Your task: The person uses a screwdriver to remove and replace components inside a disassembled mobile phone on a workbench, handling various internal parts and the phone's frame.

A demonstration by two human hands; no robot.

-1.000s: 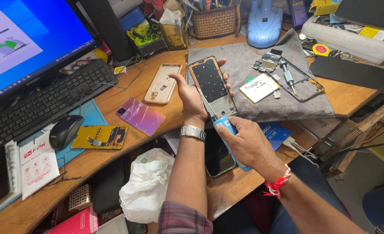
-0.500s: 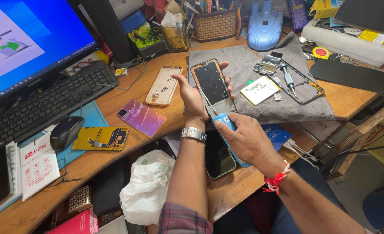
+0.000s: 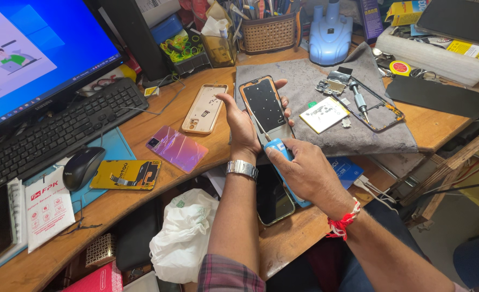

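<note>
Between the two hands, above the near edge of the wooden worktop (image 3: 142, 121), sits an opened phone body with a black inner panel and orange rim (image 3: 265, 105). The left hand (image 3: 243, 127) has its fingers (image 3: 284, 103) curled around the sides of this phone body, thumb on one edge and fingertips showing on the other, holding it tilted with the panel facing up. The right hand (image 3: 304, 170) has its fingers closed on a flat blue plastic tool (image 3: 280, 148), whose tip touches the lower end of the phone body.

Just below the hands, a dark phone with a glossy screen (image 3: 272, 197) lies on the worktop edge. A steel wristwatch (image 3: 242, 169) circles the left wrist and a red thread band (image 3: 343, 223) the right.

Right of the hands, a grey cloth mat (image 3: 326, 138) carries a pale rectangular battery (image 3: 324, 114), a small screwdriver (image 3: 357, 101) and a thin phone frame (image 3: 377, 111). Left of them lie a beige phone case (image 3: 205, 108), an iridescent pink back cover (image 3: 177, 148), a yellow-and-black back panel (image 3: 126, 174), a black mouse (image 3: 83, 167) and a black keyboard (image 3: 55, 132).
</note>
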